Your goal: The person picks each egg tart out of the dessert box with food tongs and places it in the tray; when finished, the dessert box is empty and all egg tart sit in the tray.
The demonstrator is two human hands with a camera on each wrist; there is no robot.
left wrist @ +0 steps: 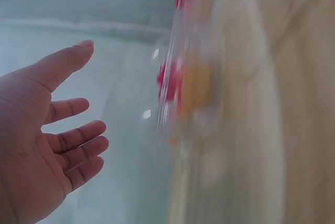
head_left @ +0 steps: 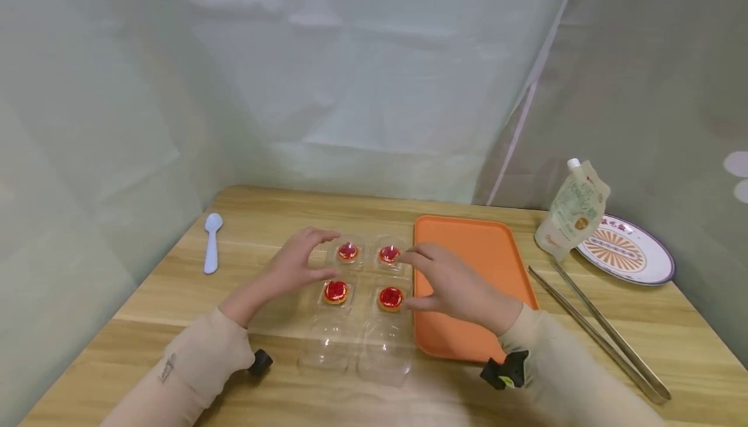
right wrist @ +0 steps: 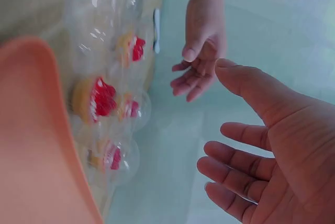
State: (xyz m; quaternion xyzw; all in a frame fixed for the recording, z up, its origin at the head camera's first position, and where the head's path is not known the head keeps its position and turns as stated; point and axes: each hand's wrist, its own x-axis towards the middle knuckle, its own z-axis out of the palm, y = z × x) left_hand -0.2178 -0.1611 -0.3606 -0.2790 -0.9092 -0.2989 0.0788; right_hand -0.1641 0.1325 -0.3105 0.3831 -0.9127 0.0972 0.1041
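Several small tarts with glossy red tops, such as the near left tart (head_left: pixel 336 292) and near right tart (head_left: pixel 390 298), sit in clear plastic packaging (head_left: pixel 382 349) on the table. Clear domes cover the far left tart (head_left: pixel 347 252) and far right tart (head_left: pixel 389 254); the nearer two look uncovered. Domes without tarts lie at the near side. On the left of the packaging, my left hand (head_left: pixel 298 261) hovers with fingers spread and nothing in it. My right hand (head_left: pixel 447 281) faces it from the right, also holding nothing. Blur softens the packaging in the left wrist view.
An orange tray (head_left: pixel 467 245) lies right of the packaging, partly under my right hand. Farther right are metal tongs (head_left: pixel 608 333), a spouted pouch (head_left: pixel 575 213) and a patterned plate (head_left: pixel 628 252). A pale blue spoon (head_left: pixel 211 242) lies at far left. Curtains (head_left: pixel 350 89) hang behind the table.
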